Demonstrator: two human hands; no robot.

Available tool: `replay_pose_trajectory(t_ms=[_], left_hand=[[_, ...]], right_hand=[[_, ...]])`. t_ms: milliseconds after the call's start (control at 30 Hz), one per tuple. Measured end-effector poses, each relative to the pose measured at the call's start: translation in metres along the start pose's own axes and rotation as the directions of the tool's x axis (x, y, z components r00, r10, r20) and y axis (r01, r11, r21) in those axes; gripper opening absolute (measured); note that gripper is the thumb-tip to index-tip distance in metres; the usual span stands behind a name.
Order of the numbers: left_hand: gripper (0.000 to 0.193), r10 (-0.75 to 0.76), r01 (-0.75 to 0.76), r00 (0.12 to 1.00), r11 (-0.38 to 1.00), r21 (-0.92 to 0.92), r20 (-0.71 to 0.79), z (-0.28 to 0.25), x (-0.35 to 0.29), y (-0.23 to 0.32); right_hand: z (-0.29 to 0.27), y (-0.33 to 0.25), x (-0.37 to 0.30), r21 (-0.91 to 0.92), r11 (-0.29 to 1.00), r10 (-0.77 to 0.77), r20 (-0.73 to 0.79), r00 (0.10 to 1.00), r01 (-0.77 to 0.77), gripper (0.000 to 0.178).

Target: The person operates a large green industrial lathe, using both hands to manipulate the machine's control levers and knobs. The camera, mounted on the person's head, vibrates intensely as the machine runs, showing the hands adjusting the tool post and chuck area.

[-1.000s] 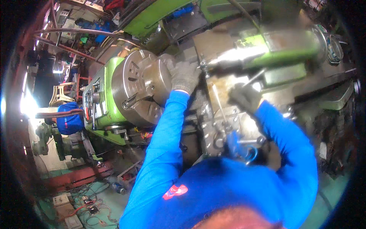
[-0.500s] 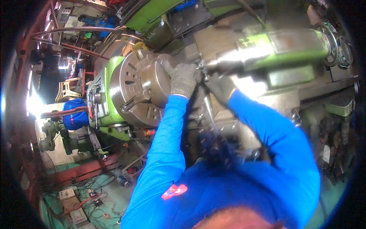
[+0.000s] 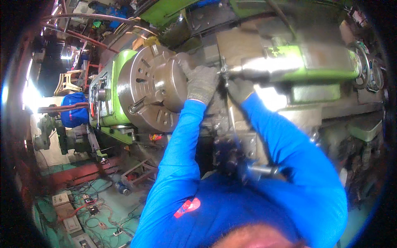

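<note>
My left hand [image 3: 202,84], in a grey knit glove, is at the face of a thick metal cylinder [image 3: 170,82]. That cylinder is mounted on the big round slotted lathe faceplate [image 3: 136,97]. The left fingers point away from me and are partly hidden, so their grip does not show. A thin tap wrench [image 3: 223,71] stands crosswise between my hands, with its middle against the tip of the tailstock spindle [image 3: 252,68]. My right hand [image 3: 240,89], in a darker glove, is closed at the wrench's near end, just below the spindle.
The green tailstock [image 3: 326,62] with its handwheel [image 3: 364,66] stands right. The green headstock [image 3: 120,68] is behind the faceplate. Below my hands are the blurred carriage parts [image 3: 235,144]. Cables and switch boxes [image 3: 72,225] lie on the green floor at lower left.
The view has shifted slightly. My right hand has come closer to the tap wrench, which now stands a little more upright. My left hand stays by the cylinder's face.
</note>
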State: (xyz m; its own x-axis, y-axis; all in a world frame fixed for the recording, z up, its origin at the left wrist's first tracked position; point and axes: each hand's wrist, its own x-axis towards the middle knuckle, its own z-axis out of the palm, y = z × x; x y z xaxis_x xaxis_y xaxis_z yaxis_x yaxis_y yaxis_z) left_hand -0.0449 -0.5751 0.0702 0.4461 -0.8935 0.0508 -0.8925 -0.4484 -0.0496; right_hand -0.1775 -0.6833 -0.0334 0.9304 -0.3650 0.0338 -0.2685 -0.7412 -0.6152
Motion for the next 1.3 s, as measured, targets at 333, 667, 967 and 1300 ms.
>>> replay_pose_trajectory(t_ms=[333, 667, 967, 1300], left_hand=[[0.013, -0.038, 0.036, 0.999, 0.998, 0.056, 0.030, 0.004, 0.003, 0.001], [0.017, -0.092, 0.071, 0.987, 0.985, 0.154, 0.131, -0.011, 0.004, 0.009], [0.018, -0.052, 0.041, 0.997, 0.987, 0.152, 0.065, 0.007, 0.002, -0.001], [0.010, -0.061, 0.053, 0.996, 0.991, 0.121, 0.058, 0.006, 0.003, 0.000]], right_hand=[[-0.012, -0.010, 0.012, 0.260, 0.921, 0.231, 0.230, 0.945, -0.288, 0.042], [0.004, -0.004, 0.005, 0.317, 0.919, 0.215, 0.093, 0.972, -0.234, 0.046], [0.005, -0.012, 0.016, -0.213, 0.976, -0.018, 0.103, 0.995, 0.040, 0.021], [0.013, -0.008, 0.021, -0.076, 0.992, 0.106, 0.095, 0.990, -0.099, 0.039]])
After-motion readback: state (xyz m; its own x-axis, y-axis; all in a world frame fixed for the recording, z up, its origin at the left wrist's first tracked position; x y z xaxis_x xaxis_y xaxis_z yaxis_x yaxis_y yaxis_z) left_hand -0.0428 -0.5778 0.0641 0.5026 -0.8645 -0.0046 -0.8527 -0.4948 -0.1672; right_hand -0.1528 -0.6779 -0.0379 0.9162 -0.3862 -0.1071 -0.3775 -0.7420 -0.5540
